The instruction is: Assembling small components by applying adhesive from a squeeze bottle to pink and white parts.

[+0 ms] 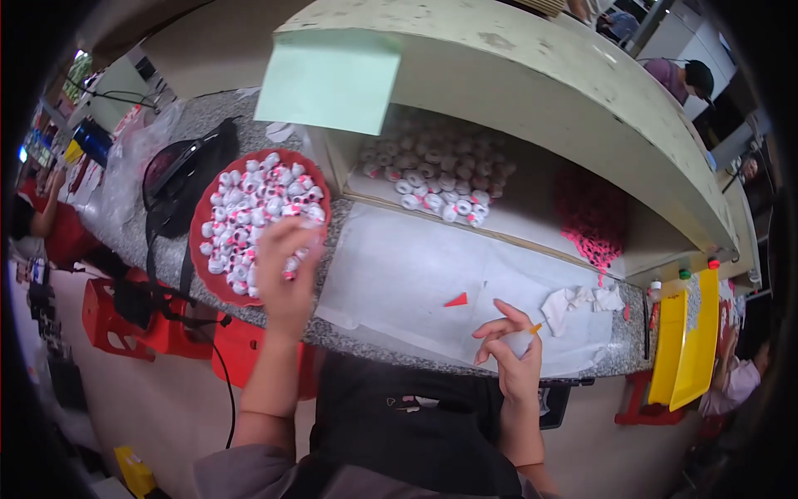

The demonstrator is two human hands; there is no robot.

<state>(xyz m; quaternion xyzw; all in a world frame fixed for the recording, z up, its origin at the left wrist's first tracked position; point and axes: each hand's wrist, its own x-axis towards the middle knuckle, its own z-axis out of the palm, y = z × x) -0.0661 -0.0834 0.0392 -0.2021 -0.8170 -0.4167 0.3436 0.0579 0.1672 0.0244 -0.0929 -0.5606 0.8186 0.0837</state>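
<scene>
Piled small parts (pixel 249 195), plastic stools (pixel 237 353) and co-workers (pixel 667 79) suggest a workshop.

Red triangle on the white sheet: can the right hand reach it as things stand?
Probably yes: the right hand is near the red triangle, with only white sheet between them, though the bottle it holds may hinder picking it up.

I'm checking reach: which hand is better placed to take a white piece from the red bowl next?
Probably the left hand: it's over the red bowl and white pieces. The right hand is farther off, holding an orange-tipped bottle.
</scene>
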